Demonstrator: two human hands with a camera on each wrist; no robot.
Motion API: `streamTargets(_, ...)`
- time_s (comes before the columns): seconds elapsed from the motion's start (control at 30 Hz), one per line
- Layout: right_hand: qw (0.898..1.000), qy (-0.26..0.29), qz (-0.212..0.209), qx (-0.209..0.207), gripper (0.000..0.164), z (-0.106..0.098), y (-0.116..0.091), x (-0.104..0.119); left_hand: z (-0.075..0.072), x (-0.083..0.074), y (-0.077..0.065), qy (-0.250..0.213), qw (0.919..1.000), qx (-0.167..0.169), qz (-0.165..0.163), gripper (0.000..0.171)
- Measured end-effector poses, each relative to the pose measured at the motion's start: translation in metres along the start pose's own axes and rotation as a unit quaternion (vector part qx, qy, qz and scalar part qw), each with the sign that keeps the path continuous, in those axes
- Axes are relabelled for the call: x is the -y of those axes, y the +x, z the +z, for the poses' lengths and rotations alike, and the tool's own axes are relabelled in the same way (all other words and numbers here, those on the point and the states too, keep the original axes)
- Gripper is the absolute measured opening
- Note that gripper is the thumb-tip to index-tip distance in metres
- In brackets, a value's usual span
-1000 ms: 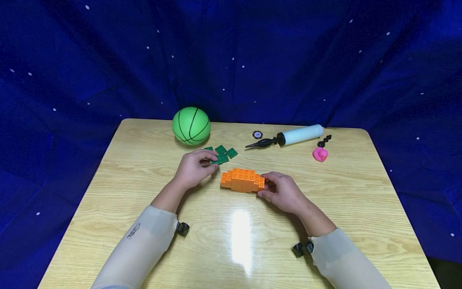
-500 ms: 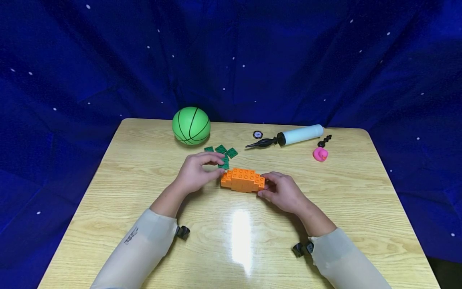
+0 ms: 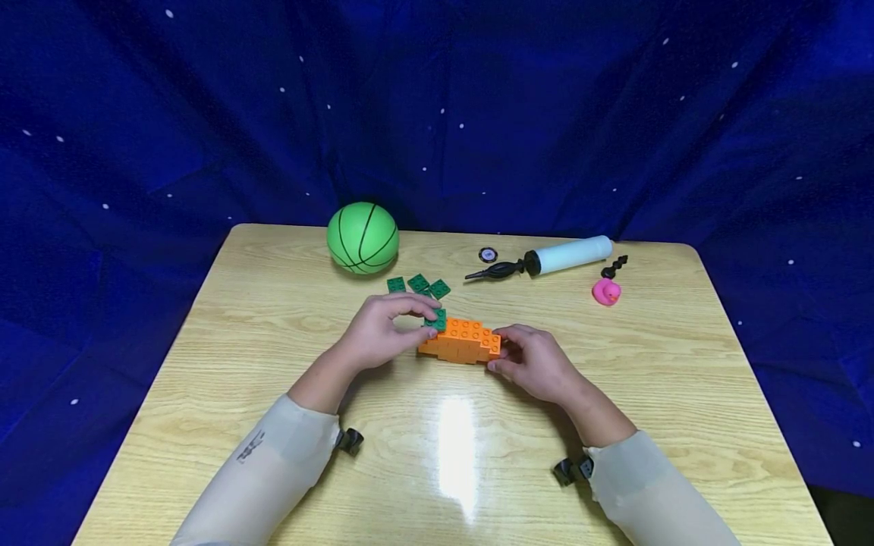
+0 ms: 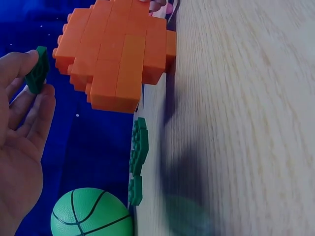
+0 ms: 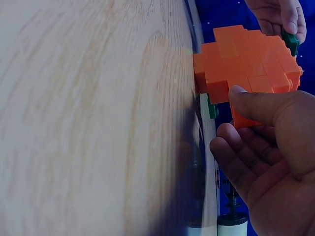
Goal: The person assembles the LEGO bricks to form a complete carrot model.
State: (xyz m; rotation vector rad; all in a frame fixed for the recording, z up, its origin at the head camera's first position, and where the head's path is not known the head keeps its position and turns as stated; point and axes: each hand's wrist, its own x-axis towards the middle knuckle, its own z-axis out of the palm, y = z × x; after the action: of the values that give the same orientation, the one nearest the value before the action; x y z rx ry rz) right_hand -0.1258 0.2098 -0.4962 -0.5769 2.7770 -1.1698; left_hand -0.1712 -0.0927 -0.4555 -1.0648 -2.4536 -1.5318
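In the head view an orange toy-brick structure [image 3: 461,346] stands mid-table, stepped at both ends. My left hand [image 3: 384,331] pinches a thin green toy brick [image 3: 439,320] between thumb and fingers, over the structure's left end. A gap separates that green brick [image 4: 38,72] from the orange studs in the left wrist view. My right hand [image 3: 538,365] grips the structure's right end; the thumb lies along its side in the right wrist view. Several loose green bricks [image 3: 418,283] lie just behind, partly hidden by the left hand.
A green ball [image 3: 363,238] sits at the back left of the wooden table [image 3: 382,470]. Along the back right lie a round chip [image 3: 488,255], a light-blue hand pump [image 3: 572,255], a small black piece [image 3: 614,266] and a pink rubber duck [image 3: 606,291]. A blue curtain hangs behind.
The left hand has lifted a green brick from the loose group and brought it right, over the orange structure's left end. The right hand and the structure have stayed put.
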Motion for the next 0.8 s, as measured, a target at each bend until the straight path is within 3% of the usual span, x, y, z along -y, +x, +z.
streamTargets(0.4,1.0,0.012,-0.003,0.002,0.046,0.0012,0.0004,-0.0023,0.0044,-0.0001,0.0031,0.011,0.9986,0.044,0.026,0.017)
streamTargets(0.8,1.0,0.007,-0.005,0.002,0.046,0.0006,0.0009,-0.0026,0.0074,0.005,0.0034,0.003,0.9985,0.046,0.028,0.016)
